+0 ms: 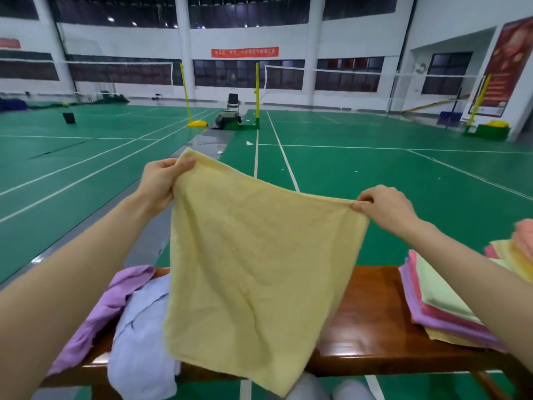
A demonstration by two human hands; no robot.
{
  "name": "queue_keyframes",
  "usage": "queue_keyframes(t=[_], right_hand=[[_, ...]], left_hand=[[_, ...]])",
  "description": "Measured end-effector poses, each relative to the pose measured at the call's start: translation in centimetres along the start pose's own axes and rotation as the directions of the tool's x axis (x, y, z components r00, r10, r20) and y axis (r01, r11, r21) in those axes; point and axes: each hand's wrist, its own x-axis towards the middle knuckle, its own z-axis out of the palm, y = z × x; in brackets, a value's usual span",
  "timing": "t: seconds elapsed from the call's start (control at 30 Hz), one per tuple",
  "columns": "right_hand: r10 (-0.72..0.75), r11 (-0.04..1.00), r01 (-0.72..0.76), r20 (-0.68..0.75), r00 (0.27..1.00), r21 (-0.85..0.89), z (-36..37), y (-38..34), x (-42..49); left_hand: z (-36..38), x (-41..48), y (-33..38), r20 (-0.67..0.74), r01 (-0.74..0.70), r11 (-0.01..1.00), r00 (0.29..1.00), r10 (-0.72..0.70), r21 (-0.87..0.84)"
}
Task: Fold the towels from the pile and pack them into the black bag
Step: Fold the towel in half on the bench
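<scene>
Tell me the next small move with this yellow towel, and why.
Probably bring the left hand across to the right hand, halving the yellow towel: it hangs unfolded, pinched at both top corners, above the wooden bench.

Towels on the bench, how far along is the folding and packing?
Done: a folded stack lies at the bench's right end. In hand: the left hand and right hand pinch the yellow towel's top corners, holding it spread and unfolded. Left: the purple towel and pale blue towel lie unfolded; no black bag shows, so packing can't be judged.
</scene>
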Motion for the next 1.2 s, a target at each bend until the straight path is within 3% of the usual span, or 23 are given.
queue_keyframes(t=[0.1,0.3,0.43,0.53,0.63,0.73,0.8,0.9,1.0,1.13,1.2], right_hand=[[0.042,0.997,-0.037,-0.076,0.996,0.067,-2.0,-0.7,1.0],[0.045,0.993,-0.023,-0.196,0.979,0.114,-7.4,-1.2,4.7],[0.090,0.993,-0.076,-0.156,0.984,0.088,-9.3,-0.2,5.9],[0.124,0.987,-0.105,-0.159,0.979,0.124,-10.5,1.0,5.6],[0.158,0.947,-0.112,-0.135,0.978,0.301,-11.5,2.1,5.9],[0.247,0.771,-0.230,0.053,0.967,0.594,-11.3,2.3,6.5],[0.251,0.651,-0.279,0.146,0.957,0.706,-10.2,2.5,7.4],[0.239,0.656,-0.273,0.149,0.959,0.704,-7.5,3.1,8.9],[0.284,0.652,-0.242,0.065,0.957,0.718,-5.3,4.0,10.3],[0.298,0.689,-0.026,-0.250,0.921,0.724,-5.0,4.5,10.6],[0.282,0.697,0.047,-0.334,0.900,0.716,-5.7,4.3,9.8]], left_hand=[[0.1,0.2,0.7,0.021,-0.047,0.990,0.999,0.044,0.137],[0.4,1.0,3.1,0.262,-0.164,0.892,0.964,0.054,0.422],[2.0,1.3,5.1,0.341,-0.185,0.828,0.940,-0.008,0.529],[2.5,1.7,6.3,0.382,-0.186,0.864,0.924,-0.007,0.468],[2.5,2.6,7.2,0.421,-0.168,0.933,0.907,0.020,0.318],[3.2,3.9,7.0,0.344,-0.201,0.863,0.938,0.033,0.464],[4.2,4.9,6.3,0.234,-0.140,0.854,0.972,0.022,0.501],[5.5,6.2,5.1,0.147,0.070,0.971,0.983,-0.106,0.230],[6.6,7.5,4.3,0.119,0.088,0.986,0.987,-0.105,0.142],[7.3,8.1,4.8,0.089,-0.050,0.997,0.995,0.044,0.062],[7.3,7.4,5.4,0.079,-0.109,0.994,0.991,0.107,0.020]])
